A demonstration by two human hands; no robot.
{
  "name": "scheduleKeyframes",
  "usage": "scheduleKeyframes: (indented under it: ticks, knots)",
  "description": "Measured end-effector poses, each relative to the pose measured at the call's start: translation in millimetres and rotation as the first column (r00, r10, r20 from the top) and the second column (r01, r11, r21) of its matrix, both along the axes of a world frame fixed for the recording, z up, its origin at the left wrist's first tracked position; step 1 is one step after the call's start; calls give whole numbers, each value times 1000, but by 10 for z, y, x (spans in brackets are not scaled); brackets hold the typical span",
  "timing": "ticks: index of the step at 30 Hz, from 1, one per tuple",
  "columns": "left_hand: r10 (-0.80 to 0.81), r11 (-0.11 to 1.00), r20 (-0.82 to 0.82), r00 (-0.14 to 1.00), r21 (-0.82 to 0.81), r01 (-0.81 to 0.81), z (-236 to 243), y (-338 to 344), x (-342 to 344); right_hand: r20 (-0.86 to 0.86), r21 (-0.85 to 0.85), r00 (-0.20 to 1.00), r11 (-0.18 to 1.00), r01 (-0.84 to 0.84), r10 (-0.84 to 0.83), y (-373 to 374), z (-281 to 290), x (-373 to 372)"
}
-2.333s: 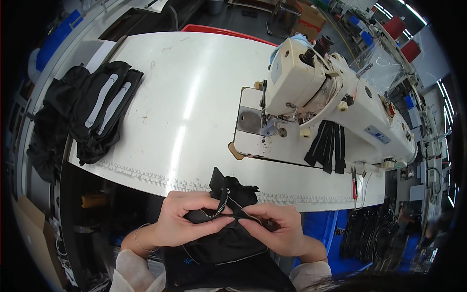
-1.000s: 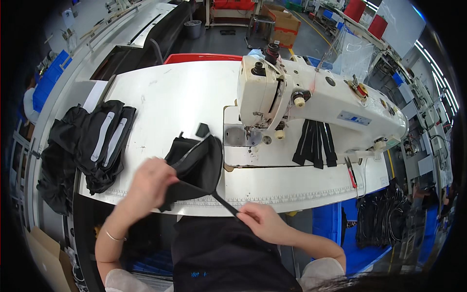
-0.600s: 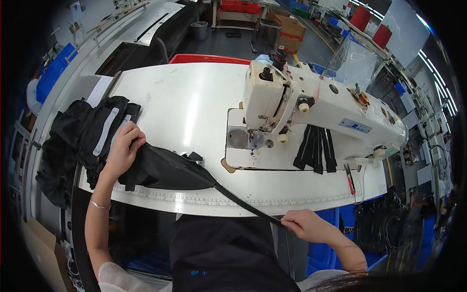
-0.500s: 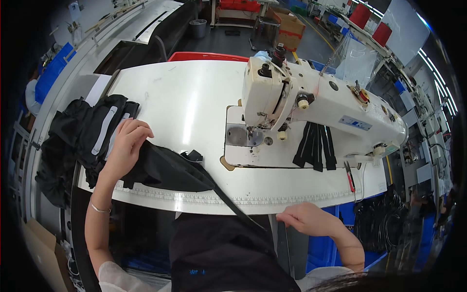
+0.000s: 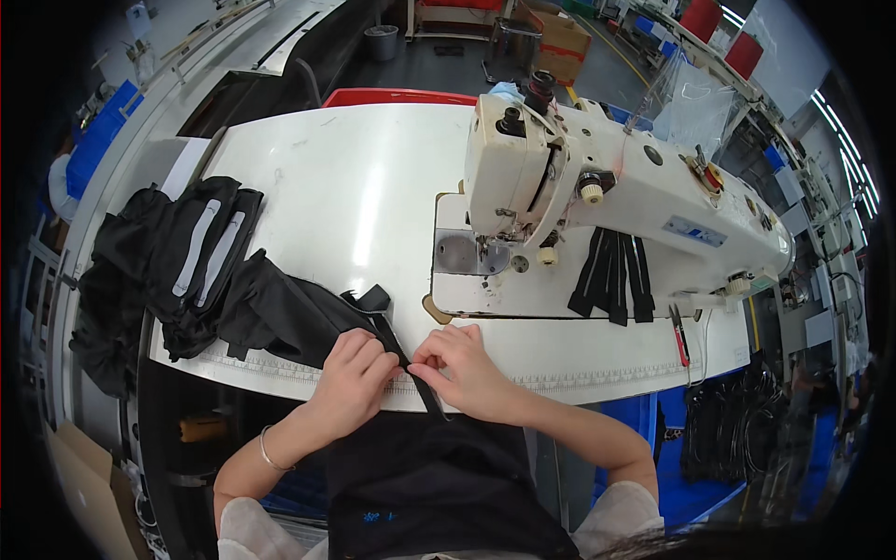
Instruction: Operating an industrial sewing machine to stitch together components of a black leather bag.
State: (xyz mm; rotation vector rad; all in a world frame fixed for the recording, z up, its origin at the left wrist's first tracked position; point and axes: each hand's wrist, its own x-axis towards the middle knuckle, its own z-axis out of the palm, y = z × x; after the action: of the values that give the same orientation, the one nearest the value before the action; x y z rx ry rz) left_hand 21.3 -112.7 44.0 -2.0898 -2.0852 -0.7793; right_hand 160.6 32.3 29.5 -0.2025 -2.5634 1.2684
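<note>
Both hands, left hand (image 5: 353,371) and right hand (image 5: 459,366), pinch a black strap (image 5: 399,353) at the white table (image 5: 373,187) edge.

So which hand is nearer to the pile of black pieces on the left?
Left. The left hand is on the black strap, beside the piece trailing from the pile. The right hand is further right, toward the sewing machine.

Bare tabletop (image 5: 373,187) between garment pile (image 5: 177,271), sewing machine (image 5: 616,187)
</note>
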Motion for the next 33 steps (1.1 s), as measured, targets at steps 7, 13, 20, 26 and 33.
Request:
scheduleKeyframes:
  ticks: [7,13,20,26,33]
  knots:
    - [23,999,732,681,-32,0,111,-11,-297,100,-103,993,992,67,-56,148,124,138]
    - [-100,947,798,595,-106,302,240,-35,-626,235,-377,960,897,233,-150,322,109,193]
    - [-206,890,498,842,-263,373,584,184,-458,201,-709,978,681,182,-52,285,259,186]
    - [-401,839,374,836,-216,499,357,679,-413,-1,-690,991,718,-95,130,254,171,248]
    - [-81,420,615,784,-693,586,598,1115,-657,-323,368,895,912,-181,308,447,8,354]
